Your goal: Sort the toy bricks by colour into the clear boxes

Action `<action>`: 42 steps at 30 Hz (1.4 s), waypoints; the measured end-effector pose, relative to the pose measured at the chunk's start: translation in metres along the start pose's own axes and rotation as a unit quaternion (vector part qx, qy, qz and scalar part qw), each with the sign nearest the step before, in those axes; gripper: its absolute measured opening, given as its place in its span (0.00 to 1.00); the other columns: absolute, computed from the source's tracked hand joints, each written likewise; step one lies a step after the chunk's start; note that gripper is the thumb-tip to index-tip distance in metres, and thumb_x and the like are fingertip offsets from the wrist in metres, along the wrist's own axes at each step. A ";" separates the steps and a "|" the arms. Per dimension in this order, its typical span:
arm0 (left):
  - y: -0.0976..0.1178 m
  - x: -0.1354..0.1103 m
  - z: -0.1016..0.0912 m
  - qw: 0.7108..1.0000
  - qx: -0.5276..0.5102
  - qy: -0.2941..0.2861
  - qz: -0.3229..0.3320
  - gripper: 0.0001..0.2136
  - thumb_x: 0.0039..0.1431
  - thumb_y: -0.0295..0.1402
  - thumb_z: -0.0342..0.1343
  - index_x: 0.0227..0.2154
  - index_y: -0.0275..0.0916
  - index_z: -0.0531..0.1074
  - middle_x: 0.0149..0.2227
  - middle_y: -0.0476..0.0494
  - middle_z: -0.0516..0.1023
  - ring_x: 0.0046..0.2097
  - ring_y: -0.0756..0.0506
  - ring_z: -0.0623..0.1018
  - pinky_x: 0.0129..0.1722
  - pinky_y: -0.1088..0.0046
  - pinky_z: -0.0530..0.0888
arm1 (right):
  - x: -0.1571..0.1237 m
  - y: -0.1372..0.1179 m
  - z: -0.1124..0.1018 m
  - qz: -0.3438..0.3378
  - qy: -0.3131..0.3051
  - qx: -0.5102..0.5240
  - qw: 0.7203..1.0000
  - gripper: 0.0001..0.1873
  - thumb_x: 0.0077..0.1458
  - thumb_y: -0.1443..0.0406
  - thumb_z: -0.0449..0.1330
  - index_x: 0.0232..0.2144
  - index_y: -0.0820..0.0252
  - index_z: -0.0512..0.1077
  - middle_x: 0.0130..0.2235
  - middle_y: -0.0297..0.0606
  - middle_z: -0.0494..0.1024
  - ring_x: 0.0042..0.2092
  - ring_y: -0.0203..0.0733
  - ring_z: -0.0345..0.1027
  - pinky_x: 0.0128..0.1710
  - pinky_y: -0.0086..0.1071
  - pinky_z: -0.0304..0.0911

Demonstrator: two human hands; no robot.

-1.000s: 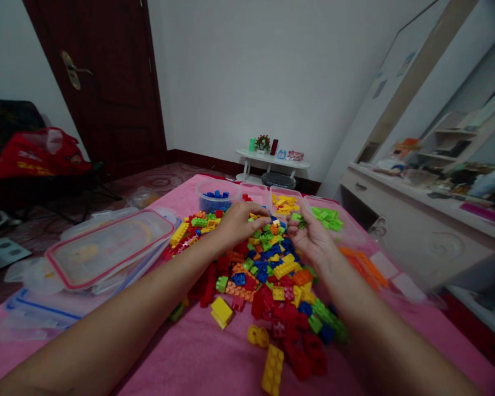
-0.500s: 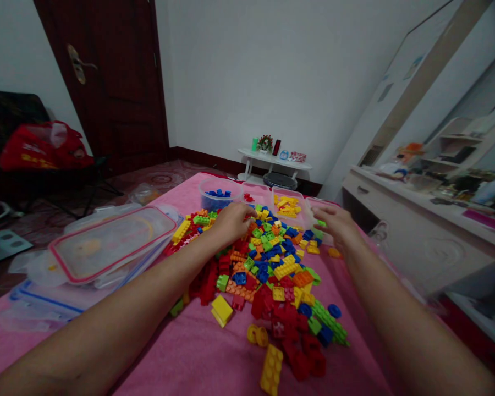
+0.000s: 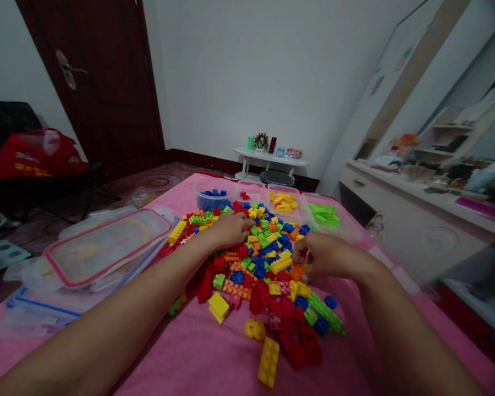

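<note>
Big brick pile (image 3: 268, 264) sits mid pink cloth (image 3: 214, 363). Left hand (image 3: 231, 230) lies on the pile's far-left top, fingers bent down on the bricks. Can't tell if its grip has one. Right hand (image 3: 324, 258) is at the pile's right side, fingertips pinched close by an orange brick (image 3: 297, 272). Grip looks narrow, but can't tell if sth is in it.

Just behind the pile, in a row: blue tub (image 3: 214, 195), yellow tub (image 3: 284, 202), green tub (image 3: 324, 214). Left of the pile: a stack of lids (image 3: 107, 245).

What could go wrong, I think:
- The pile is loose & bumpy, so a push w/ either hand could make bricks slide & roll.
- The right arm lies along the pile's right side. A quick sweep could drag bricks off the cloth there.
- The tubs are v. close behind the pile, so a bump could tip one & spill it.
- A long yellow brick (image 3: 269, 362) & a yellow wheel (image 3: 253, 329) lie alone in front of the pile. An elbow could knock them away.
</note>
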State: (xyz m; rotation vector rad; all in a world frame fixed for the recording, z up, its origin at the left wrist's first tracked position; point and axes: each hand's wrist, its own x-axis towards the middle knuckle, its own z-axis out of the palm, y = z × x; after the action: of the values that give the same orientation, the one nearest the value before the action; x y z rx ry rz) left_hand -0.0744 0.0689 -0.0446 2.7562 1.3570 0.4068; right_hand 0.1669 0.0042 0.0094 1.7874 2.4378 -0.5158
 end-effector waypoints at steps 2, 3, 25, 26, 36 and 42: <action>-0.001 0.000 -0.001 1.000 0.011 0.003 0.008 0.17 0.56 0.34 0.48 0.47 0.42 0.72 0.48 0.40 0.72 0.47 0.41 0.71 0.49 0.65 0.65 | -0.003 -0.007 0.006 0.013 0.010 -0.074 0.997 0.13 0.28 0.69 0.66 0.23 0.56 0.74 0.24 0.31 0.72 0.26 0.35 0.62 0.22 0.27 0.49; -0.001 0.001 -0.001 1.000 0.010 0.010 0.005 0.17 0.55 0.34 0.48 0.46 0.42 0.72 0.47 0.40 0.72 0.47 0.41 0.71 0.48 0.65 0.65 | -0.003 -0.009 0.009 0.011 0.014 -0.095 0.995 0.11 0.28 0.68 0.66 0.22 0.57 0.73 0.24 0.30 0.71 0.25 0.35 0.60 0.22 0.28 0.47; 0.027 0.008 -0.025 0.724 -0.671 0.149 -0.063 0.12 0.55 0.33 0.52 0.39 0.32 0.72 0.36 0.40 0.77 0.36 0.47 0.78 0.43 0.67 0.72 | 0.015 -0.052 0.018 -0.043 0.143 0.550 0.822 0.16 0.45 0.61 0.60 0.37 0.60 0.66 0.19 0.27 0.69 0.19 0.31 0.64 0.18 0.23 0.57; 0.033 0.007 -0.027 0.704 -0.692 0.149 -0.061 0.11 0.54 0.32 0.52 0.38 0.31 0.72 0.36 0.39 0.77 0.37 0.46 0.78 0.45 0.66 0.71 | 0.016 -0.056 0.021 -0.049 0.136 0.590 0.795 0.15 0.45 0.60 0.61 0.36 0.60 0.66 0.19 0.27 0.69 0.19 0.30 0.63 0.18 0.22 0.57; 0.085 -0.013 -0.032 0.777 -0.604 0.175 0.013 0.20 0.63 0.44 0.42 0.50 0.40 0.68 0.54 0.41 0.70 0.56 0.41 0.67 0.55 0.64 0.64 | 0.020 -0.078 0.038 -0.080 0.138 0.661 0.733 0.21 0.45 0.54 0.62 0.38 0.58 0.63 0.20 0.26 0.67 0.17 0.29 0.60 0.16 0.22 0.57; 0.059 0.001 -0.023 0.836 -0.520 0.172 -0.015 0.18 0.58 0.38 0.50 0.49 0.37 0.68 0.53 0.39 0.70 0.53 0.43 0.70 0.53 0.64 0.66 | -0.004 -0.008 -0.022 0.009 0.458 0.141 0.877 0.18 0.44 0.57 0.62 0.37 0.61 0.71 0.32 0.41 0.76 0.30 0.41 0.68 0.28 0.32 0.61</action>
State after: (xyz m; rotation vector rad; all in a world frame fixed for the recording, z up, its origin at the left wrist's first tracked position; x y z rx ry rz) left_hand -0.0345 0.0314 -0.0128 1.7733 0.7942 1.2362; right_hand 0.1641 0.0055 0.0332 2.6298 3.0018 0.0321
